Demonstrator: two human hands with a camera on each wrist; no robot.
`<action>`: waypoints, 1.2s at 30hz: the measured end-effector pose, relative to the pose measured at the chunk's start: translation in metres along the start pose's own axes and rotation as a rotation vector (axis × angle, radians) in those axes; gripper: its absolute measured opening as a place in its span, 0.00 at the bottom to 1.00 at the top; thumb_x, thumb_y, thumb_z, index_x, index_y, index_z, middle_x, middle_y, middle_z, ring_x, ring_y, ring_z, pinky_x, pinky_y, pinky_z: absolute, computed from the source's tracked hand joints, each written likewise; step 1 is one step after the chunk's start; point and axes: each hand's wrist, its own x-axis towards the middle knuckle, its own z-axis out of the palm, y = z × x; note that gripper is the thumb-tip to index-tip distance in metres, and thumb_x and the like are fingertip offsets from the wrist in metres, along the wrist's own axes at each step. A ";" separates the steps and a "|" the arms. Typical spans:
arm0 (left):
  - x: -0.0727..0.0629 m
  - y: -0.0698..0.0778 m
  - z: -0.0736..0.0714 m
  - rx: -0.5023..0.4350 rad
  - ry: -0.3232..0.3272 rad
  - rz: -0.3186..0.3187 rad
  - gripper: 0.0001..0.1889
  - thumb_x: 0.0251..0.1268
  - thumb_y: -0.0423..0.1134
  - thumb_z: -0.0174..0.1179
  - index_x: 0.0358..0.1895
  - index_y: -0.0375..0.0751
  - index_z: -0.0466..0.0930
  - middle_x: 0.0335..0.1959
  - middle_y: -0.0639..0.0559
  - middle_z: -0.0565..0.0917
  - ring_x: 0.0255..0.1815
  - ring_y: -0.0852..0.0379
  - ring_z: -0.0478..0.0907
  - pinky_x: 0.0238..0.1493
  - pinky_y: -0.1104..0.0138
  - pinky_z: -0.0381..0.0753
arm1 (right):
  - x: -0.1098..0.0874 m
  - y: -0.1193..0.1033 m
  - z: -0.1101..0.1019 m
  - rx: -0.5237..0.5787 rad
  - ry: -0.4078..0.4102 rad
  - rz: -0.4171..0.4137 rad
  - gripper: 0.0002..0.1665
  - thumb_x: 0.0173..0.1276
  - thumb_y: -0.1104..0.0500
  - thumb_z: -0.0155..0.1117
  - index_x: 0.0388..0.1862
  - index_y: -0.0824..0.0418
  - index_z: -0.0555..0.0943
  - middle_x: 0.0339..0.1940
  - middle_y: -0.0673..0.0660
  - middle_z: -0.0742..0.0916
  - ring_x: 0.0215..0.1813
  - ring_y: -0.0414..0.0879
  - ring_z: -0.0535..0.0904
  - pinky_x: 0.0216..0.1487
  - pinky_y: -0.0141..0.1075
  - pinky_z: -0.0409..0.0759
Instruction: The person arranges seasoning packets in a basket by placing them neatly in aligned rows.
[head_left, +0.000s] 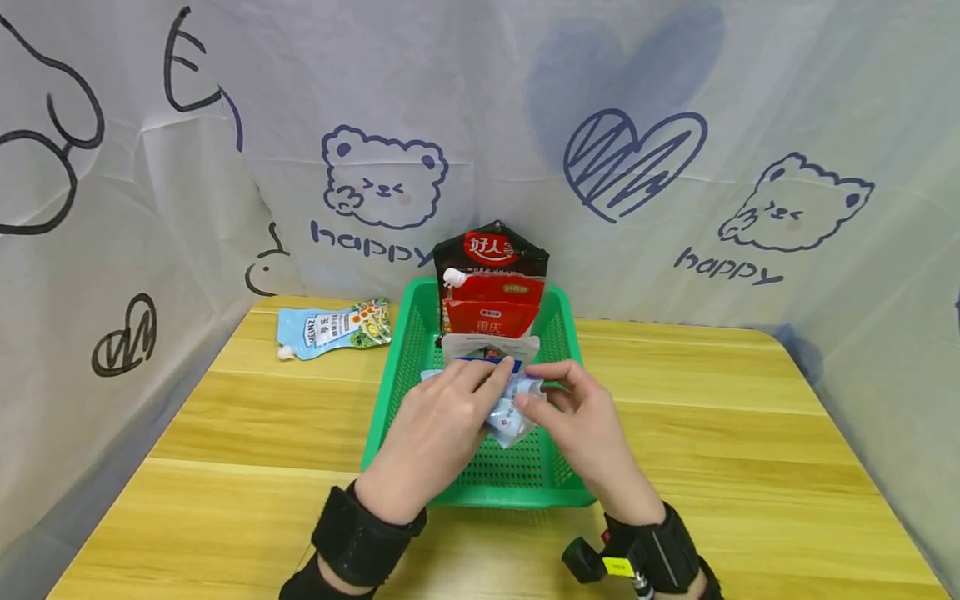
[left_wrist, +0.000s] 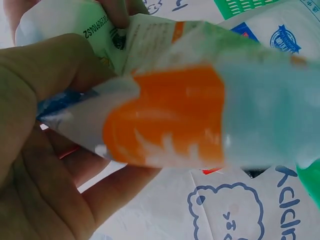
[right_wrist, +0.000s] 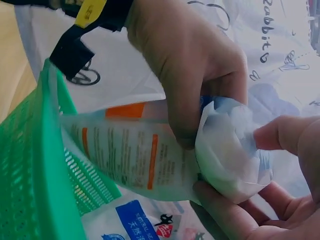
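Observation:
A light blue and white plastic pouch (head_left: 512,417) with an orange patch and printed lines of text is held over the green basket. My left hand (head_left: 438,425) grips it between thumb and fingers, as the left wrist view shows. At its bunched, crinkled white end, the thumb and fingers of my right hand (head_left: 588,429) pinch the film in the right wrist view. Just behind the hands, a white bag with a blue band (right_wrist: 137,220) stands in the green basket (head_left: 378,421). What the pouch contains cannot be told.
At the basket's back stand a black pouch with a red label (head_left: 491,247) and a red pouch (head_left: 491,317); a white spout cap (head_left: 454,277) shows beside them. Left of the basket, a light blue Heinz spout pouch (head_left: 333,327) lies on the wooden table (head_left: 720,450). Behind hangs a drawn-on cloth (head_left: 510,150).

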 end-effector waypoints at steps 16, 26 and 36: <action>0.000 -0.003 0.000 -0.173 -0.011 -0.042 0.34 0.54 0.28 0.77 0.68 0.36 0.79 0.62 0.44 0.83 0.62 0.48 0.80 0.53 0.59 0.88 | -0.002 0.007 0.001 0.106 0.178 -0.173 0.12 0.66 0.79 0.60 0.49 0.78 0.79 0.51 0.63 0.82 0.50 0.52 0.83 0.47 0.32 0.87; -0.005 -0.010 0.000 -0.223 -0.129 -0.232 0.48 0.52 0.48 0.82 0.75 0.34 0.68 0.69 0.42 0.77 0.62 0.46 0.79 0.53 0.53 0.88 | -0.001 0.000 -0.004 0.217 0.307 -0.214 0.14 0.66 0.81 0.56 0.46 0.70 0.81 0.45 0.59 0.82 0.39 0.46 0.82 0.38 0.30 0.87; -0.007 -0.014 -0.006 -0.212 -0.128 -0.250 0.41 0.51 0.37 0.80 0.70 0.34 0.72 0.63 0.42 0.82 0.55 0.47 0.83 0.44 0.54 0.90 | -0.006 -0.002 -0.001 0.278 0.250 -0.237 0.17 0.67 0.81 0.58 0.43 0.62 0.82 0.46 0.59 0.80 0.40 0.47 0.81 0.41 0.32 0.88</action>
